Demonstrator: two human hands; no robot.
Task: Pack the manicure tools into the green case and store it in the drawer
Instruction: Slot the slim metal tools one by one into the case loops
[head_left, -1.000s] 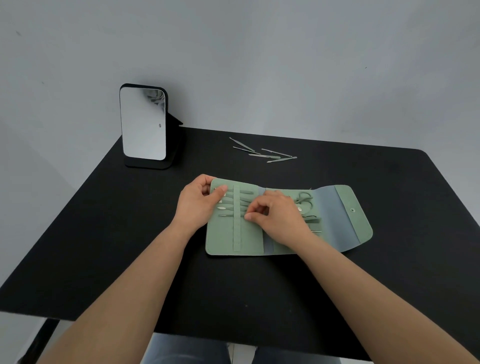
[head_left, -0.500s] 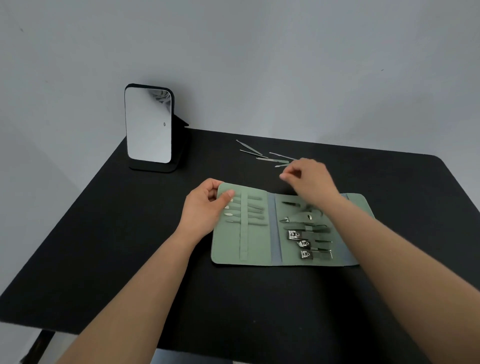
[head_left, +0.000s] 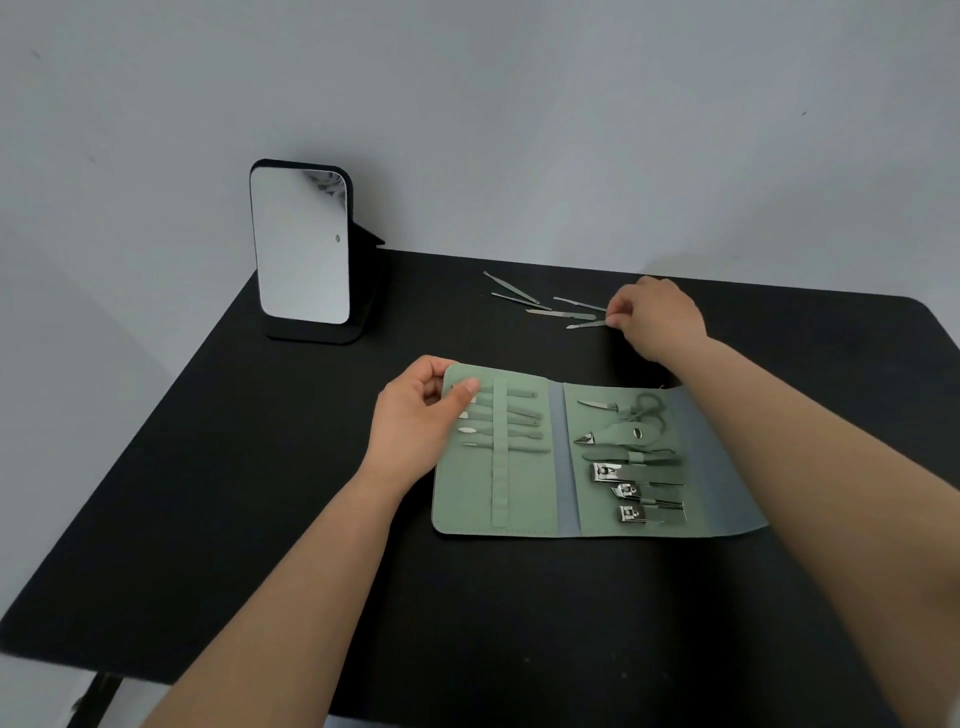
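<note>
Black table (head_left: 208, 519): mirror (head_left: 304, 244), green case (head_left: 524, 499), loose tools (head_left: 550, 309).

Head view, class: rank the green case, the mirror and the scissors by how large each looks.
1. Green case, spread open, largest.
2. Mirror, clearly smaller, though it stands farther from the camera.
3. Scissors, strapped inside the case, smallest.

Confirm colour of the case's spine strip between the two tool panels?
Grey-blue spine strip, against the sage-green case; head view.
</note>
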